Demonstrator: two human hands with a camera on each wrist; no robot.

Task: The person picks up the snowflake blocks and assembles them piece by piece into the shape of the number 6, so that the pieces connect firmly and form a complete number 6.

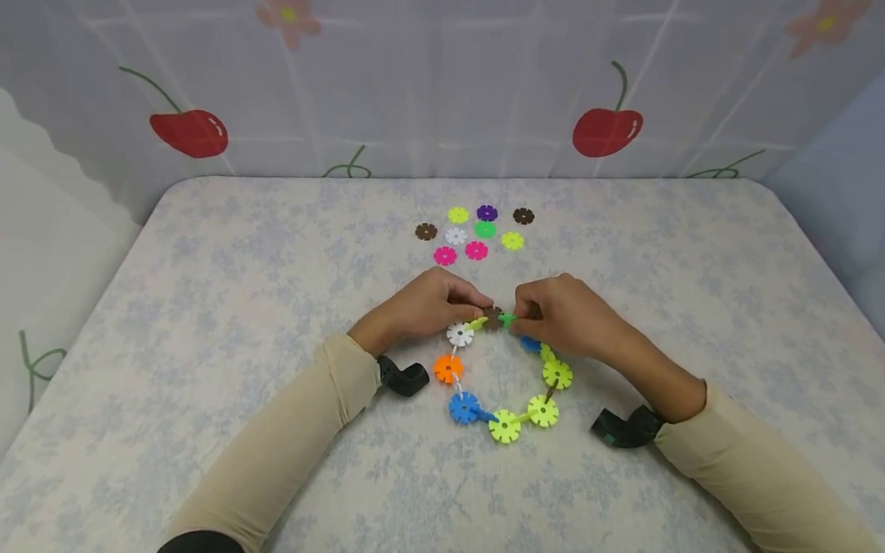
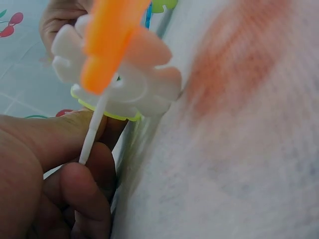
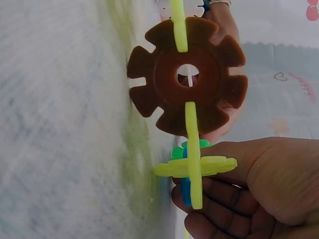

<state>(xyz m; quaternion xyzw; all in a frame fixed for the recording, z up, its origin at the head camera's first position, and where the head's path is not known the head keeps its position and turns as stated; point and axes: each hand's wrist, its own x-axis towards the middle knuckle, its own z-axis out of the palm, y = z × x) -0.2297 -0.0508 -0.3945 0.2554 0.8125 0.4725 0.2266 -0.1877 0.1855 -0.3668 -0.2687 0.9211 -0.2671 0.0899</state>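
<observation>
Notched plastic snowflake discs are slotted edge to edge into a ring on the table. At its far side, my left hand (image 1: 427,304) pinches a yellow disc (image 1: 478,323) next to a dark brown disc (image 1: 493,317). From the other side my right hand (image 1: 570,315) pinches a green disc (image 1: 508,319) that meets the brown one. Whether those two are fully slotted together I cannot tell. A white disc (image 2: 139,94) and an orange disc (image 2: 112,40) loom close in the left wrist view. Another brown disc (image 3: 149,69) fills the right wrist view, slotted between yellow-green ones.
Several loose discs lie beyond the hands, among them a purple disc (image 1: 488,213), a white disc (image 1: 456,236) and a pink disc (image 1: 445,256). The patterned tablecloth (image 1: 261,253) runs back to a curtain (image 1: 432,76) with cherries. A black wrist camera (image 1: 626,428) sits by the right wrist.
</observation>
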